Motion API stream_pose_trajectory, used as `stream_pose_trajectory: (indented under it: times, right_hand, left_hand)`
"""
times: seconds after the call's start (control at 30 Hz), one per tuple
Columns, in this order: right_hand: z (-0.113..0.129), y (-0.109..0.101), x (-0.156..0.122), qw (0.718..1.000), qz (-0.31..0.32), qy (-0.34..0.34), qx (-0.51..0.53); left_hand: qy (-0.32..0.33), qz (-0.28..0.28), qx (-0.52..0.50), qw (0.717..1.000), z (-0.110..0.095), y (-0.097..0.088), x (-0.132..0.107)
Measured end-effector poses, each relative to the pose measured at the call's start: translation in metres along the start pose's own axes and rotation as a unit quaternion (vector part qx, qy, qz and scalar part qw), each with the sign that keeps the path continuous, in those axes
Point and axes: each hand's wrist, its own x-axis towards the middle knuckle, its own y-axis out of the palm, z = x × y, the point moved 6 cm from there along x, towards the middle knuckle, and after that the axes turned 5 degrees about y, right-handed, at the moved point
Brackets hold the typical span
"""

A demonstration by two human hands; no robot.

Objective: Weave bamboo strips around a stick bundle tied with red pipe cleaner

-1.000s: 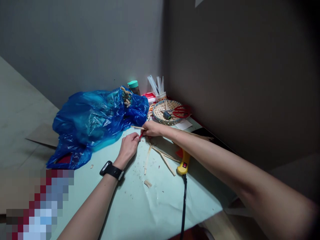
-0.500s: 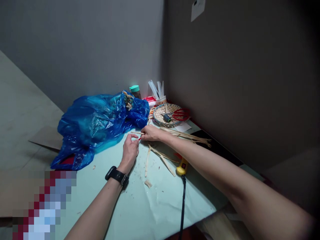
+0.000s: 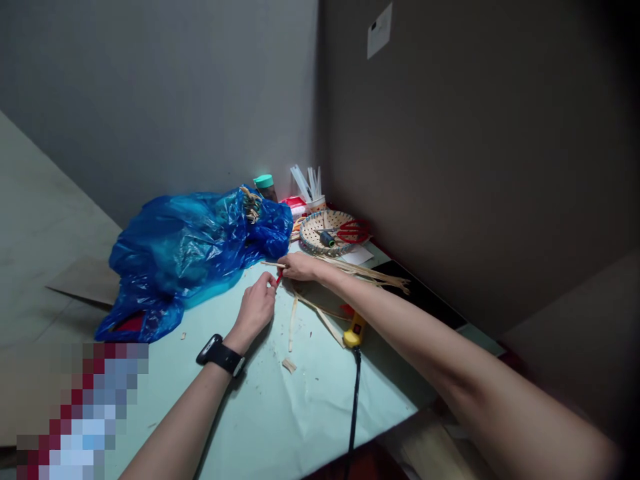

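Note:
My right hand (image 3: 300,267) is closed, with a thin pale straw-like strip (image 3: 271,265) sticking out past its fingers to the left. Just below, the fingers of my left hand (image 3: 257,305) are pinched together at a short red piece (image 3: 279,277) that spans the small gap between both hands. What the red piece is cannot be made out. Several dry, pale strips (image 3: 370,270) lie under and behind my right forearm, and more loose strips (image 3: 293,323) rest on the table in front of it.
A blue plastic bag (image 3: 195,247) spreads over the table's left side. Behind stand a woven basket (image 3: 306,243) with red-handled scissors (image 3: 353,231) and a thread spool (image 3: 327,239), a jar (image 3: 265,187) and a cup of white sticks (image 3: 316,202). A yellow corded tool (image 3: 354,333) lies beneath my right forearm.
My left hand has drawn slightly down and away from the right, and more of the red piece shows between them. The whole view has shifted a little.

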Motion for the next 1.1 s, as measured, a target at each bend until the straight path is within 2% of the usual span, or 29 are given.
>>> stream_pose_trajectory:
  times: [0.07, 0.17, 0.27, 0.33, 0.4, 0.5, 0.57, 0.63, 0.73, 0.83, 0.9, 0.93, 0.97, 1.03, 1.1]
  right_hand:
    - [0.003, -0.013, -0.007, 1.0, -0.012, -0.003, 0.013]
    - [0.005, -0.045, -0.021, 0.998, -0.049, 0.004, 0.033]
    - [0.006, -0.08, -0.042, 0.995, -0.078, 0.003, 0.055]
    - [0.009, -0.094, -0.06, 0.994, -0.098, -0.005, 0.049]
    - [0.011, -0.088, -0.075, 0.997, -0.067, 0.011, 0.026]
    - [0.017, -0.048, -0.093, 0.998, 0.05, 0.025, -0.017]
    - [0.019, -0.024, -0.099, 0.995, 0.066, 0.031, -0.062]
    - [0.018, -0.009, -0.1, 0.994, 0.051, 0.04, -0.091]
    - [0.013, -0.002, -0.099, 0.994, 0.044, 0.044, -0.094]
    - [0.01, -0.008, -0.099, 0.997, 0.038, 0.027, -0.06]
    - [0.009, -0.015, -0.102, 0.999, 0.019, 0.019, -0.035]
    - [0.009, -0.018, -0.103, 0.999, 0.01, 0.018, -0.027]
    - [0.01, -0.02, -0.105, 1.0, 0.006, 0.02, -0.02]
    - [0.012, -0.022, -0.109, 1.0, 0.006, 0.025, -0.013]
    - [0.014, -0.021, -0.112, 0.999, 0.009, 0.032, -0.012]
  left_hand:
    - [0.015, 0.011, 0.045, 0.999, -0.004, -0.006, -0.005]
    - [0.027, 0.021, 0.1, 0.994, -0.01, -0.014, -0.018]
    - [0.032, -0.027, 0.17, 0.985, -0.023, -0.03, -0.033]
    - [0.045, -0.074, 0.235, 0.968, -0.035, -0.039, -0.04]
    - [0.067, -0.072, 0.241, 0.966, -0.046, -0.037, -0.04]
    - [0.059, 0.013, 0.122, 0.991, -0.047, -0.017, -0.031]
    - [0.037, 0.046, 0.061, 0.996, -0.041, -0.004, -0.024]
    - [0.032, 0.049, 0.045, 0.997, -0.036, 0.004, -0.019]
    - [0.028, 0.042, 0.039, 0.998, -0.03, 0.005, -0.017]
    - [0.019, 0.027, 0.038, 0.999, -0.028, 0.0, -0.017]
    - [-0.004, 0.022, -0.036, 0.999, -0.025, -0.002, -0.018]
    - [-0.027, 0.029, -0.114, 0.993, -0.023, 0.0, -0.019]
    - [-0.057, 0.043, -0.214, 0.974, -0.021, 0.004, -0.02]
    - [-0.123, 0.069, -0.412, 0.9, -0.019, 0.015, -0.023]
    - [-0.175, 0.077, -0.532, 0.825, -0.021, 0.024, -0.026]
